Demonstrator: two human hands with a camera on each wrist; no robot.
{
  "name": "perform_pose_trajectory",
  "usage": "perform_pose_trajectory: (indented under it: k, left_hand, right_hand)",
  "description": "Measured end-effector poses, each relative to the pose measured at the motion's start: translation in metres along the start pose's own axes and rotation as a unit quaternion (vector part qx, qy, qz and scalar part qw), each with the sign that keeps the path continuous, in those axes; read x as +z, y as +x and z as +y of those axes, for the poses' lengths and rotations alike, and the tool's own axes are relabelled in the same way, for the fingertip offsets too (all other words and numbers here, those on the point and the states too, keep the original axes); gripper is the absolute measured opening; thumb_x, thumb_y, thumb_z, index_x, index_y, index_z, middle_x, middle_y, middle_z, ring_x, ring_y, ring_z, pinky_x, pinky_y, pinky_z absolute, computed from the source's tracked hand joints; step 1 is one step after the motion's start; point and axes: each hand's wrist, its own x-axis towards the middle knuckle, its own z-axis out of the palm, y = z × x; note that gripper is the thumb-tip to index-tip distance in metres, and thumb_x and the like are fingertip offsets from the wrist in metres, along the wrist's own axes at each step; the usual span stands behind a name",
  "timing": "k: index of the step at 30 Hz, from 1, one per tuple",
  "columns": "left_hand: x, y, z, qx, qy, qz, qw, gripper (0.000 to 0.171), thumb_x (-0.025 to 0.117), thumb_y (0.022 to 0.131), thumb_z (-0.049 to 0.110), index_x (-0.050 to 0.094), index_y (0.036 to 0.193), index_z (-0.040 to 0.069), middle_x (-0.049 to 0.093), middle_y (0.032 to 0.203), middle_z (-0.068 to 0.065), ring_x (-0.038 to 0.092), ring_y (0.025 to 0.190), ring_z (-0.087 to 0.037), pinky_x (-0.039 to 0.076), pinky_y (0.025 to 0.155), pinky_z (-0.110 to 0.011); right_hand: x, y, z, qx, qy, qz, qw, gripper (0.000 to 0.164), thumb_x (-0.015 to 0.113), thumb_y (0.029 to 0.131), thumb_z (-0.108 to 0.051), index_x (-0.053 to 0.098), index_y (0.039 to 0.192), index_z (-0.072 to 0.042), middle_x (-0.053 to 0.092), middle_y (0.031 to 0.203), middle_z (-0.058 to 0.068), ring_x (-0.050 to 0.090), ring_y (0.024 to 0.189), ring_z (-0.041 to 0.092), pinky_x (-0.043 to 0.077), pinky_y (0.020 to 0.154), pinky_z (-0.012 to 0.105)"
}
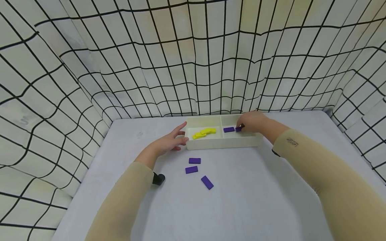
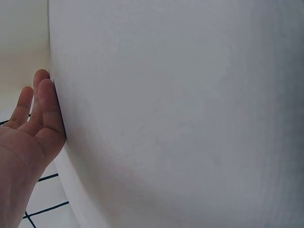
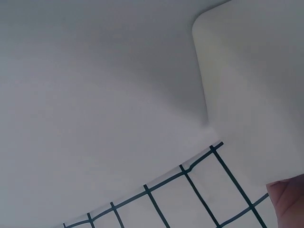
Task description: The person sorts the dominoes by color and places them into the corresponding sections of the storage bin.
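A white two-compartment box [image 1: 223, 144] stands at the back of the table. Yellow blocks [image 1: 208, 131] lie in its left compartment, and a purple block [image 1: 229, 129] lies in the right one. My right hand [image 1: 253, 122] reaches into the right compartment, its fingertips pinching another purple block [image 1: 239, 129], mostly hidden by the fingers. Against the box's left end rests my left hand [image 1: 169, 142], fingers spread and holding nothing. In the left wrist view those fingers [image 2: 47, 102] are extended beside the box. Only a bit of the right hand [image 3: 289, 202] enters the right wrist view.
Three purple blocks lie on the white table in front of the box: one nearest it [image 1: 194, 160], one just below [image 1: 191, 169], and one turned diagonally [image 1: 207, 182]. White walls with a black grid [image 1: 208, 63] rise behind the table and on both sides.
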Motion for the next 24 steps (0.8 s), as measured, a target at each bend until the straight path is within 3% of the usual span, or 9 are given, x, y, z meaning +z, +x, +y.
perform_pose_trajectory:
  k: [12,24]
  left_hand:
    - [0.0007,-0.0011,0.0022,0.001,-0.002,0.000,1.0000,0.078,0.059,0.098,0.040,0.006,0.153,0.056,0.023,0.160,-0.002,0.054,0.125,-0.024,0.044,0.105,-0.042]
    - [-0.0009,0.0002,0.0014,0.000,-0.008,-0.006,0.9999,0.079,0.059,0.098,0.040,0.005,0.153,0.056,0.022,0.160,-0.002,0.053,0.126,-0.023,0.044,0.106,-0.042]
  right_hand:
    - [0.0042,0.0049,0.0024,0.003,-0.034,0.004,0.999,0.024,0.071,0.091,-0.015,0.076,0.115,-0.017,0.071,0.103,0.001,0.063,0.094,0.020,0.052,0.088,0.045]
    - [0.0072,0.0056,0.0020,-0.003,-0.053,0.011,0.999,0.029,0.071,0.092,-0.016,0.073,0.121,-0.014,0.070,0.117,0.006,0.064,0.109,0.026,0.050,0.095,0.048]
